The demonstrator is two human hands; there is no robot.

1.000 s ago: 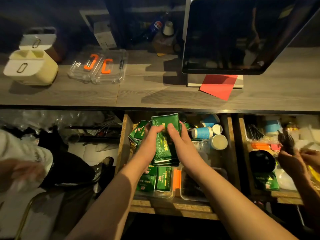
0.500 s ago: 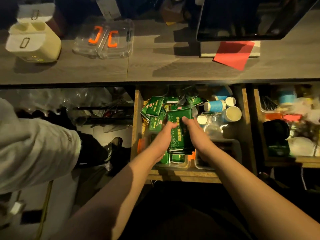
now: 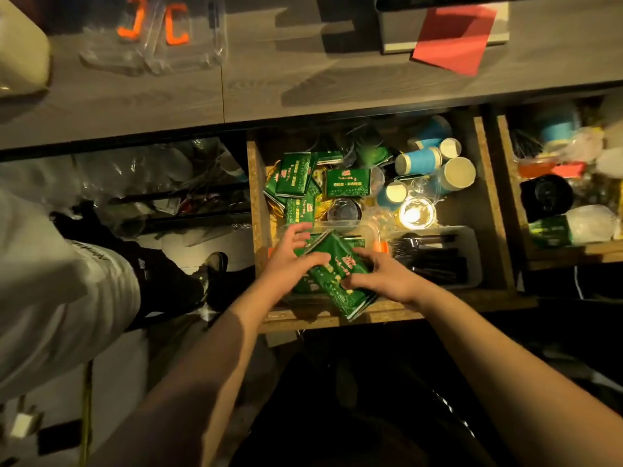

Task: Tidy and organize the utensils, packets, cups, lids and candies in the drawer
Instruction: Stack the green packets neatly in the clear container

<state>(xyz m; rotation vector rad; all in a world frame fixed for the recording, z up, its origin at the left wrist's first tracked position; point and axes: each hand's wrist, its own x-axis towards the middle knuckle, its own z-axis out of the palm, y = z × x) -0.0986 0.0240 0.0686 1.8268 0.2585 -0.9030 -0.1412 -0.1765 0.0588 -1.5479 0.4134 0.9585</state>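
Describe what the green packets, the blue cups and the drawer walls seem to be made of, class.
Green packets: probably glossy plastic or foil film; they shine and crease. Blue cups: likely matte paper, with pale rolled rims and white insides. Drawer walls: apparently raw particleboard, speckled, grainy and unfinished.

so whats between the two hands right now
A stack of green packets, tilted over the drawer's front edge; left hand and right hand press its sides, per the head view.

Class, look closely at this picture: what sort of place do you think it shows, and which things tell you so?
Probably a service counter in a café or small shop. A drawer under the counter holds paper cups, green packets and black plastic forks, and a screen's base stands on top.
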